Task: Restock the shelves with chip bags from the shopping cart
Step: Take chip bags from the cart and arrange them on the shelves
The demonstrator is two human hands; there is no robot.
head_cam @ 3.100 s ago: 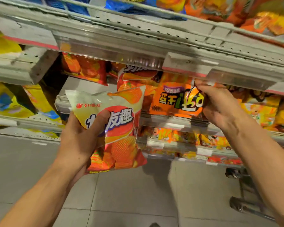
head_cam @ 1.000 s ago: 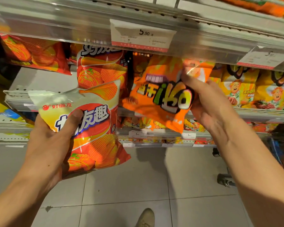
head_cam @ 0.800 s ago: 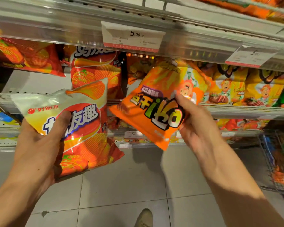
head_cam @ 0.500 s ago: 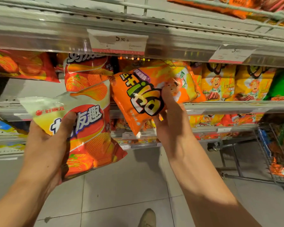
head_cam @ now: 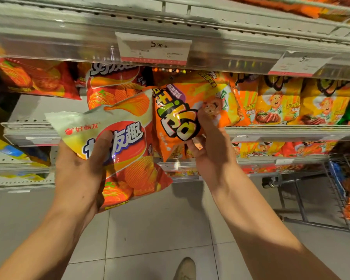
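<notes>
- My left hand (head_cam: 79, 174) grasps a glossy white-and-red foil chip bag printed with ridged orange chips (head_cam: 119, 150), thumb pressed over its blue lettering, fingers hidden behind it.
- My right hand (head_cam: 210, 154) pinches a crinkly orange foil snack bag with green-and-yellow lettering (head_cam: 182, 114) by its lower edge; the bag stands tilted, its lettering running sideways.
- Both bags are in the air in front of the grey metal shelf (head_cam: 271, 131), their near edges touching or overlapping.
- Behind them on that shelf stand a matching red-and-orange chip bag (head_cam: 111, 85) and a row of yellow bags with a cartoon chef (head_cam: 279, 102).
- A white price label reading 5.90 (head_cam: 154, 49) hangs on the shelf rail above.
- The wire shopping cart (head_cam: 343, 190) sits at far right, with orange packets inside.
- The toe of a beige shoe (head_cam: 185, 268) shows on the grey tiled floor (head_cam: 160, 229).
</notes>
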